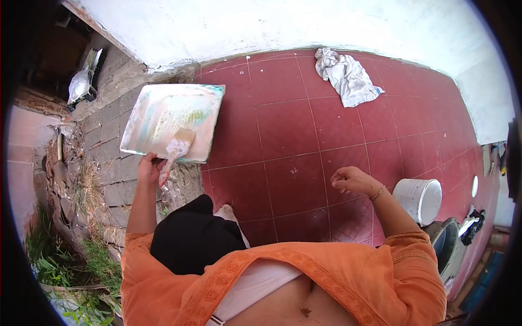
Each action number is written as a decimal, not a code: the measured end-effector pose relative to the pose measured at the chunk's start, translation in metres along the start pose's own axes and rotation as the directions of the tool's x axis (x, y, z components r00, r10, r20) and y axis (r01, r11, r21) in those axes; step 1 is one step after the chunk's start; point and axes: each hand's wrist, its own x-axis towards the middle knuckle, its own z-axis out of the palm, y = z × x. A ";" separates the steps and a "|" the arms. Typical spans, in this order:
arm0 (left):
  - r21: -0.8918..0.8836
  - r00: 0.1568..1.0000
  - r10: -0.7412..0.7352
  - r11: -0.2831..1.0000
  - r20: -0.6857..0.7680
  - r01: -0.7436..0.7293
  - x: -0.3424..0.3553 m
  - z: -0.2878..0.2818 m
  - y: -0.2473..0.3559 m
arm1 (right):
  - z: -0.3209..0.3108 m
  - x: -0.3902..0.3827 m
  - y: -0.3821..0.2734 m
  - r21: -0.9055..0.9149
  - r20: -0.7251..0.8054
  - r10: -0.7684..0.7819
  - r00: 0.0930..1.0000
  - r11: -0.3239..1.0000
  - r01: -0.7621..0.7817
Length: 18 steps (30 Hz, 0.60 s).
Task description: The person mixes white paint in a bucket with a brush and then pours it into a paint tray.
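My left hand (148, 167) grips the near edge of a paint-smeared tray (144, 117), held out at the left. White, green and pinkish paint streaks cover the tray. Across it lies a paintbrush (176, 148), its bristles on the tray and its paint-stained handle sticking out over the near edge beside my left hand. The fingers under the tray are hidden. My right hand (349, 180) hangs over the red floor with fingers loosely curled in, and nothing shows in them. Nearest to it is a white bucket (405, 196), apart from the hand.
A crumpled whitish cloth (353, 81) lies on the red tiled floor (288, 130) near the white wall (304, 24). A dark tub (447, 242) stands at the right behind the bucket. Grey paving (111, 130) and plants (103, 263) border the left side.
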 end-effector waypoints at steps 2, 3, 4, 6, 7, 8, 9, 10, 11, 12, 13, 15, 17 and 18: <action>0.002 0.999 -0.033 0.999 -0.016 0.033 0.002 0.016 -0.001 | 0.002 -0.001 -0.015 -0.009 -0.032 -0.047 0.998 0.999 0.046; -0.001 0.999 -0.043 0.999 -0.014 0.043 -0.002 0.031 -0.007 | 0.006 -0.002 -0.014 -0.010 -0.031 -0.036 0.999 0.999 0.036; 0.033 0.998 -0.025 0.999 0.051 0.023 -0.008 0.056 -0.008 | 0.006 0.000 -0.014 -0.064 -0.092 -0.138 0.986 0.989 0.133; 0.081 0.988 -0.028 0.997 0.153 0.016 -0.018 0.095 -0.008 | 0.015 0.004 -0.029 -0.124 -0.143 -0.251 0.957 0.964 0.234; 0.094 0.980 -0.056 0.995 0.192 0.039 -0.022 0.112 -0.011 | 0.022 0.003 -0.044 -0.240 -0.231 -0.359 0.904 0.922 0.305; 0.111 0.976 -0.057 0.993 0.209 0.034 -0.023 0.127 -0.017 | 0.031 0.005 -0.058 -0.356 -0.301 -0.467 0.831 0.864 0.356; 0.126 0.970 -0.059 0.992 0.234 0.030 -0.023 0.145 -0.025 | 0.041 0.009 -0.066 -0.422 -0.330 -0.552 0.766 0.812 0.403; 0.136 0.956 -0.081 0.990 0.281 0.044 -0.025 0.161 -0.030 | 0.051 0.012 -0.078 -0.485 -0.350 -0.629 0.694 0.756 0.440; 0.147 0.939 -0.104 0.987 0.328 0.058 -0.028 0.177 -0.037 | 0.061 0.011 -0.091 -0.469 -0.357 -0.606 0.711 0.775 0.425; 0.154 0.924 -0.131 0.985 0.358 0.080 -0.037 0.198 -0.042 | 0.070 0.004 -0.108 -0.450 -0.372 -0.574 0.730 0.799 0.399; 0.158 0.920 -0.138 0.984 0.367 0.084 -0.042 0.208 -0.048 | 0.080 0.004 -0.122 -0.506 -0.366 -0.607 0.705 0.766 0.397; 0.157 0.887 -0.212 0.975 0.411 0.160 -0.047 0.227 -0.059 | 0.097 0.012 -0.136 -0.602 -0.354 -0.702 0.618 0.677 0.423; 0.192 0.851 -0.269 0.960 0.450 0.202 -0.051 0.245 -0.076 | 0.110 0.030 -0.132 -0.644 -0.362 -0.749 0.555 0.632 0.432; 0.170 0.852 -0.299 0.953 0.429 0.249 -0.057 0.256 -0.087 | 0.113 0.040 -0.129 -0.707 -0.347 -0.780 0.521 0.583 0.400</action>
